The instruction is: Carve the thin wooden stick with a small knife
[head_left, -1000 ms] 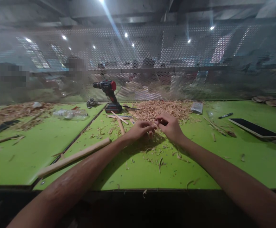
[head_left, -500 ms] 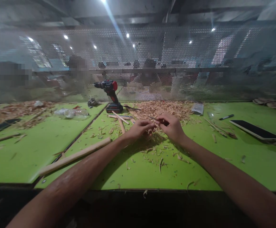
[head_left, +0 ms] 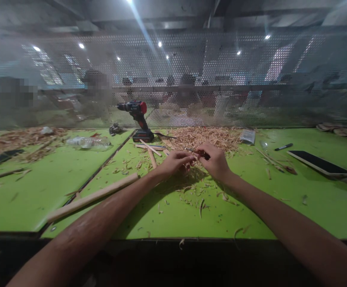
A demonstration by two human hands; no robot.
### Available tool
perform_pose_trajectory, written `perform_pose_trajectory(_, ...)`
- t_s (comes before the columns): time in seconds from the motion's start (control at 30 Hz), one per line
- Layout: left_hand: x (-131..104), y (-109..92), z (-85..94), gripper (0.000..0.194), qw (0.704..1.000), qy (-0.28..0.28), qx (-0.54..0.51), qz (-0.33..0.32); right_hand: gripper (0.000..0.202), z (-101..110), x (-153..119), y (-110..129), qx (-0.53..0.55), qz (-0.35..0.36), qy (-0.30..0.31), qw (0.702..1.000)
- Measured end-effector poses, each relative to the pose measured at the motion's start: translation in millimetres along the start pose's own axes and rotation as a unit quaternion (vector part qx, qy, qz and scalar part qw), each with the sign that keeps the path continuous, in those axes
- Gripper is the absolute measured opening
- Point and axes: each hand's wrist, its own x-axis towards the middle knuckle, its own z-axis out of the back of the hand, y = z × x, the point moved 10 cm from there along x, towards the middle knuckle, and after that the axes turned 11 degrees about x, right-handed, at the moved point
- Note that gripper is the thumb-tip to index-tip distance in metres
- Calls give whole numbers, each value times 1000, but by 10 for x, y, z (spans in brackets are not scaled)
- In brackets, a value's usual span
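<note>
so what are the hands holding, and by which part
The right hand pinches a thin dark tool by its rear end; the left hand is closed, contents hidden.

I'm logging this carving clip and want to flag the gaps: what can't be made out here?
Head view only:
- The thin piece between the left hand and right hand: too small, and covered by the fingers.
- People behind the perforated screen: blurred by the mesh.
- Packet beside the wood shavings: print too small.
- Both elbows: cut off by the bottom edge.
</note>
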Motion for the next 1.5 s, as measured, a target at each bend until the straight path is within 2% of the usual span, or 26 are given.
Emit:
perform_pose_trajectory(0.3,0,2,-11,45,1000,11,6,-12,7,-14,-8,-27,19,-16,5,1000)
perform_pose_trajectory(0.63,-9,0,-4,50,1000,11,14,-10,7,-48,-16,-47,21,-5,13,1000)
perform_pose_trajectory(0.83,-8,37,8,57,1000,12,21,0,9,-37,-29,-44,46,0,-6,999)
perform_pose_trajectory(1.03,-2,-49,11,56,999,-32,35,-22,4,-36,-61,-117,95,-38,-36,994)
perform_pose_trajectory(1.23,-21,-99,73,61,995,-90,27,-21,16,-68,-106,-327,170,-114,-64,977)
perform_pose_trajectory(1.5,-55,-172,137,62,990,-126,24,-53,20,-134,-110,-408,254,-149,-68,953)
